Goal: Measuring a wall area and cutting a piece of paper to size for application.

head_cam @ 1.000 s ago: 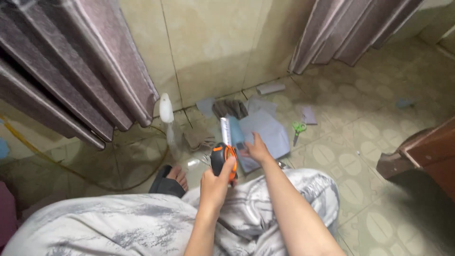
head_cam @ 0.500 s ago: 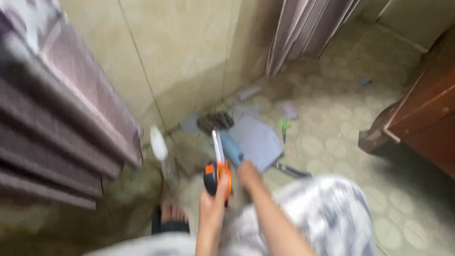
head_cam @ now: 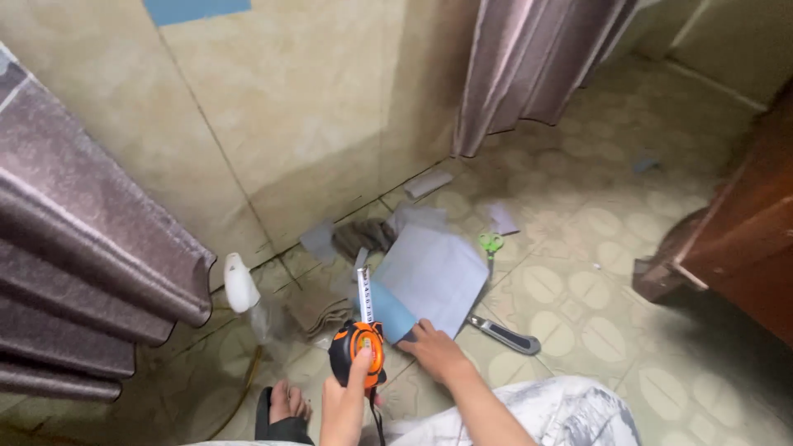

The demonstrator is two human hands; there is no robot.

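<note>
Fingers of the left hand (head_cam: 347,405) are wrapped tight around an orange and black tape measure (head_cam: 358,352), its pale blade run a short way upward. Just beside it the right hand (head_cam: 435,350) rests flat, fingers spread, on a grey-blue sheet (head_cam: 429,277) lying on the tiled floor (head_cam: 578,248). Should the blade snap back, it might nip a finger. Further off lie a grey-handled knife (head_cam: 504,334) and green-handled scissors (head_cam: 491,243). No containers show.

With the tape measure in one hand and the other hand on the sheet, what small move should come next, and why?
Probably lower the tape measure onto the blue-grey sheet. The left hand holds it above the floor with only a short blade out, while the right hand already presses the sheet's near edge flat.
</note>
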